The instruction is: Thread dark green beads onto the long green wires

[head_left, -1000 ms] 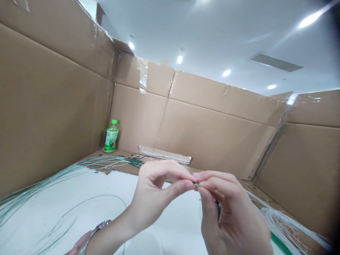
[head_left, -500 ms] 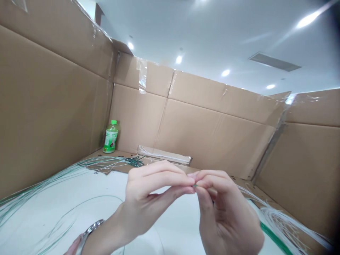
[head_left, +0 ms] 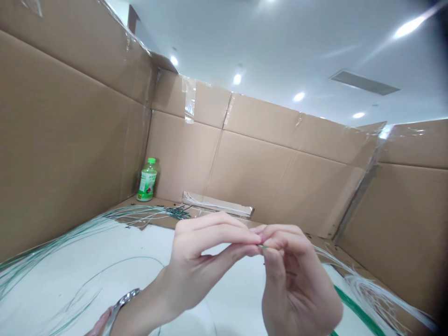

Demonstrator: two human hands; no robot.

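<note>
My left hand [head_left: 205,261] and my right hand [head_left: 301,275] meet fingertip to fingertip in front of me, above the white tabletop [head_left: 147,242]. Between the two pinches shows a short bit of thin green wire [head_left: 265,247]; the rest is hidden by the fingers. Thumb and fingers of the left hand are pressed together on one side of it. On the other side, the right thumb and index finger close on it, the remaining fingers curled. A small dark piece [head_left: 291,274] shows by the right palm, too unclear to name.
Cardboard walls [head_left: 259,158] surround the table. A green-capped bottle [head_left: 147,179] stands in the back left corner. A wire bundle [head_left: 136,212] with dark ends lies at left. Coiled white wires [head_left: 367,291] and a green strand bundle [head_left: 359,310] lie at right. A cardboard strip [head_left: 217,205] sits behind.
My left hand has shifted slightly right, and the right hand has turned a little. A bit more of the green wire shows between the fingertips.
</note>
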